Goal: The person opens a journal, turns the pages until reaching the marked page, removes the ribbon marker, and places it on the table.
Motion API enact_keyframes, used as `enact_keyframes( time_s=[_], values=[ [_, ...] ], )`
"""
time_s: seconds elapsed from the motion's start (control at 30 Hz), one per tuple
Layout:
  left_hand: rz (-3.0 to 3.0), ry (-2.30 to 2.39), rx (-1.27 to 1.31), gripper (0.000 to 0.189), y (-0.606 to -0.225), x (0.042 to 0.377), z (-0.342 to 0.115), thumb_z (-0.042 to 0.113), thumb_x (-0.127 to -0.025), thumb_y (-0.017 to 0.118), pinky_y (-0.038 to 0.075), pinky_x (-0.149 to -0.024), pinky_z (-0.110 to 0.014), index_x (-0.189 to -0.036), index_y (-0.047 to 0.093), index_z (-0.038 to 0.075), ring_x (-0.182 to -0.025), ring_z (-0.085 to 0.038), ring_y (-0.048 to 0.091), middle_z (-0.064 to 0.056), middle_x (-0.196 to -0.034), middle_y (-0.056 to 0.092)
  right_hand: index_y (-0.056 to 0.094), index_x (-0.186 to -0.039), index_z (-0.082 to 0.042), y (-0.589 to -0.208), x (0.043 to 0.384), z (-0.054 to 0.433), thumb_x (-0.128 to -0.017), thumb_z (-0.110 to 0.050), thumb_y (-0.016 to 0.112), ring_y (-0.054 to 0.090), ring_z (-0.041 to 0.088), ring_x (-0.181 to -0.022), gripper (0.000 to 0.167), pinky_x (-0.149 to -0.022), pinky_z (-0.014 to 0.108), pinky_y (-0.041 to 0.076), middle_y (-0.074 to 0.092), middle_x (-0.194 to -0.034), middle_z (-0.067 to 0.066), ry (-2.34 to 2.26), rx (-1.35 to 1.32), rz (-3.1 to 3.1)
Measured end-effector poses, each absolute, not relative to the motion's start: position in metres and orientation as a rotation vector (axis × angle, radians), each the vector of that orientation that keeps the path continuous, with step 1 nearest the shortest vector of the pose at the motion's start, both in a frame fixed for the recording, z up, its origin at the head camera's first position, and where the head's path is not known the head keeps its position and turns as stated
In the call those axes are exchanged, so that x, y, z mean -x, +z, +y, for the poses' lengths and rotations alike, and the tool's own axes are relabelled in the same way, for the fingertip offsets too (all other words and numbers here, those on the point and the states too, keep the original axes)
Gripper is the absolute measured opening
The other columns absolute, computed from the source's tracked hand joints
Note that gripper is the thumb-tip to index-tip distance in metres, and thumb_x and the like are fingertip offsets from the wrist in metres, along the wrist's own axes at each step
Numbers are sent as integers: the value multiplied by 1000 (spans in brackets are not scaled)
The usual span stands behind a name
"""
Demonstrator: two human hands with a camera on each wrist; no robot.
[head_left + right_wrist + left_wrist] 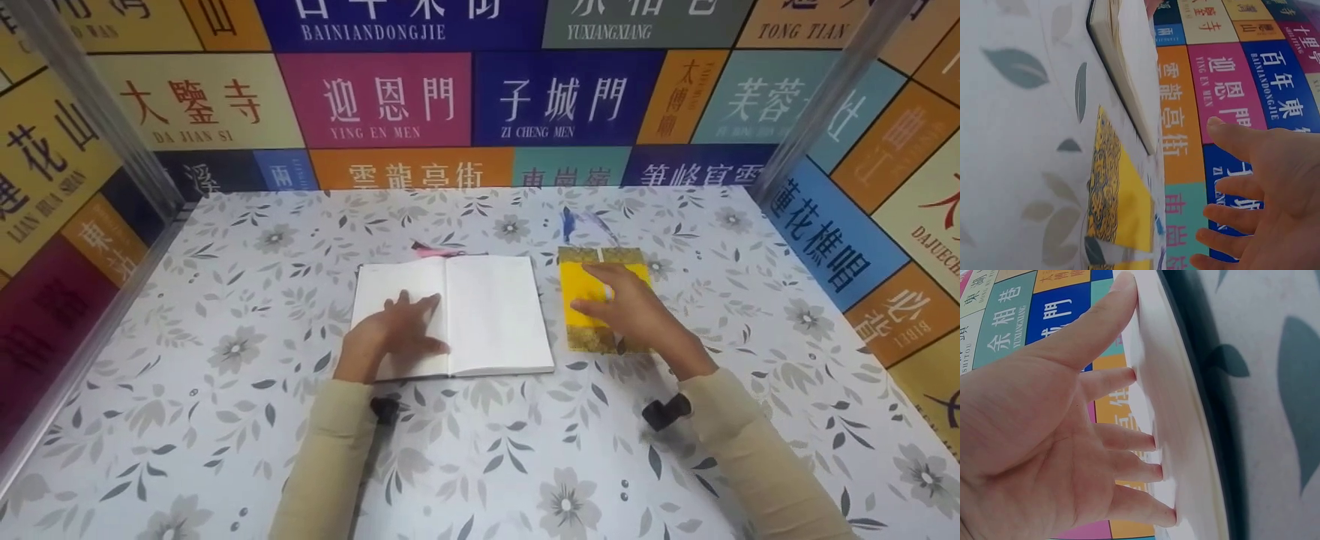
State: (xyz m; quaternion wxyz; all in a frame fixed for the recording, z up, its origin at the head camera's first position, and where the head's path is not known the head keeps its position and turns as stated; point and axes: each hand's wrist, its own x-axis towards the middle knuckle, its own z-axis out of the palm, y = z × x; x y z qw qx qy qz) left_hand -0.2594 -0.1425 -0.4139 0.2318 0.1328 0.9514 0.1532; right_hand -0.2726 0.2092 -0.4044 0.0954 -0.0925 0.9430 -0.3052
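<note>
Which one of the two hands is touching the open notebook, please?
The left hand: its fingertips rest on the left page of the open notebook. The right hand instead hovers above the yellow, pattern-ended item.

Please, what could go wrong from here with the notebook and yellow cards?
The open notebook may close if the left hand, resting on its left page, leaves. The yellow cards lie flat beneath the right hand, so they may slide when touched. Their tassels, lying close together, could tangle.
</note>
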Motion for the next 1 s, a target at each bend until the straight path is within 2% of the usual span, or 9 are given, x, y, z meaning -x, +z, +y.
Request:
enact_keyframes(
  time_s=[0.2, 0.4, 0.53, 0.8, 1.0],
  values=[
    [2617, 444, -382, 91, -418, 258, -145, 48, -92, 65, 28, -115, -71, -160, 20, 10, -143, -61, 24, -40, -158, 17, 37, -156, -14, -404, 262, 183, -96, -31, 68, 25, 39, -152, 70, -124, 59, 23, 30, -164, 14, -901, 533, 2797],
    [2613, 431, -379, 91, -416, 260, -145, 48, -92, 65, 28, -115, -71, -160, 19, 9, -144, -61, 23, -41, -159, 15, 40, -155, -21, -399, 251, 162, -92, -34, 72, 27, 34, -152, 71, -123, 59, 25, 31, -165, 6, -860, 713, 2768],
    [2606, 414, -384, 90, -415, 261, -144, 48, -93, 64, 24, -117, -71, -160, 19, 8, -145, -61, 19, -41, -159, 13, 41, -154, -21, -398, 248, 150, -88, -35, 77, 28, 34, -152, 76, -123, 61, 24, 30, -165, 6, -702, 866, 2768],
    [2574, 382, -346, 90, -414, 264, -142, 49, -94, 61, 16, -121, -68, -162, 15, 11, -148, -59, 11, -39, -161, 6, 32, -158, -25, -405, 254, 136, -84, -37, 80, 9, 33, -158, 89, -126, 60, 14, 15, -170, 1, -534, 920, 2601],
    [2567, 365, -317, 89, -414, 264, -141, 51, -95, 60, 13, -122, -68, -162, 13, 14, -150, -57, 9, -36, -163, 3, 33, -158, -24, -415, 257, 128, -84, -40, 79, 8, 33, -158, 89, -127, 57, 14, 14, -170, 1, -481, 939, 2548]
  ],
)
